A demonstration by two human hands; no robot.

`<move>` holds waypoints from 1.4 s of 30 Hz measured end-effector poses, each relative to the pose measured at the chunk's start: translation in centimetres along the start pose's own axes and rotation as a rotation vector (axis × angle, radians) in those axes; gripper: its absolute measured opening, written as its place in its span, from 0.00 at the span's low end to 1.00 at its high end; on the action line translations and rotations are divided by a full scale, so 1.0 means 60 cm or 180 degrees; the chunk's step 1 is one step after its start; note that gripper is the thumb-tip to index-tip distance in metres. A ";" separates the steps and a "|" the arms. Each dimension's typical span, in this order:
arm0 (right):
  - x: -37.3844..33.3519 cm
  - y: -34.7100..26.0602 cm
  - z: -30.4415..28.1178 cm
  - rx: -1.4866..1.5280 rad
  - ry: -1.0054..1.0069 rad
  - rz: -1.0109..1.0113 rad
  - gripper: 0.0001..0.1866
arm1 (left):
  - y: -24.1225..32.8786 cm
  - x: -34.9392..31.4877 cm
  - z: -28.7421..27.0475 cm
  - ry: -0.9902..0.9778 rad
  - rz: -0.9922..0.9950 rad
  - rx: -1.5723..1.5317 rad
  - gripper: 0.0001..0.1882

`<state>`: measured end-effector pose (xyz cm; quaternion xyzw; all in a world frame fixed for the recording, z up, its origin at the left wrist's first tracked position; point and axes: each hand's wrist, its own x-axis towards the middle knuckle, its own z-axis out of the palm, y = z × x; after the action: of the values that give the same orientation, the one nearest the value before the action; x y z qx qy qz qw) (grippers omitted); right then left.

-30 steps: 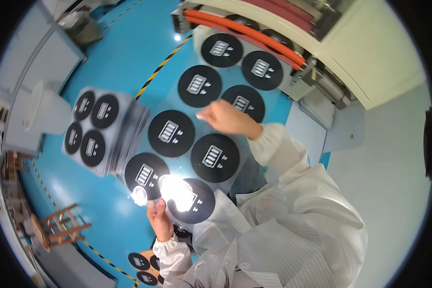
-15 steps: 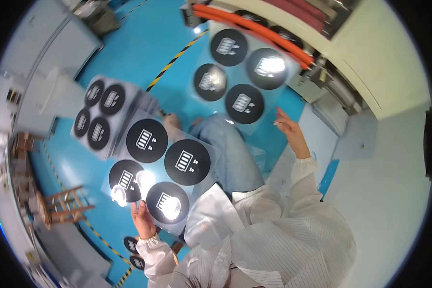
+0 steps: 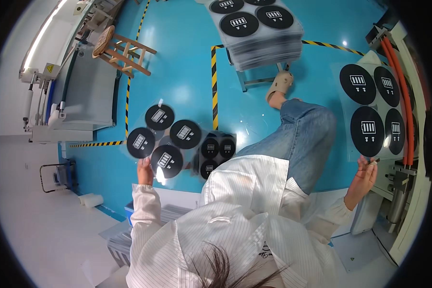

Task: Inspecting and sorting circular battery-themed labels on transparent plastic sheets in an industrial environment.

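Note:
My left hand [image 3: 145, 172] is closed on the lower edge of a clear plastic sheet [image 3: 181, 152], which is tilted and held off the floor. Several round black labels [image 3: 185, 134] with white battery symbols are on that sheet. Over on the right, my right hand [image 3: 361, 185] has its fingertips pressed together at the lower edge of a second clear sheet [image 3: 343, 113] with similar black discs [image 3: 358, 84]. A small dark thing [image 3: 377, 160] shows at these fingertips, too small to name. The second sheet's far side lies against a machine's orange-red roller [image 3: 397, 91].
A thick stack of similar sheets [image 3: 261, 50] stands on a metal-legged stand ahead. Another stack [image 3: 207, 152] sits low beside my lap. A wooden stool [image 3: 125, 53] and a machine [image 3: 91, 86] are at left. Yellow-black tape [image 3: 214, 91] marks the blue floor.
My view has turned, so the stack and stool now appear farther up. The left sheet remains in my left hand. My right hand's fingers have come together and now meet the roller-side sheet's edge.

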<state>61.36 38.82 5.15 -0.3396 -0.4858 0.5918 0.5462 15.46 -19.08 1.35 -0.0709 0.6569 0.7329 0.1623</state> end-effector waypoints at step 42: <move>0.006 -0.040 0.133 0.0472 0.0625 0.0321 0.15 | -0.050 -0.182 0.978 -0.4627 -0.1975 -0.0091 0.24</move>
<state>54.63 37.37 9.84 -0.3786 -0.3672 0.6168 0.5844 33.12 37.46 9.45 0.2438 0.3269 0.5252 0.7469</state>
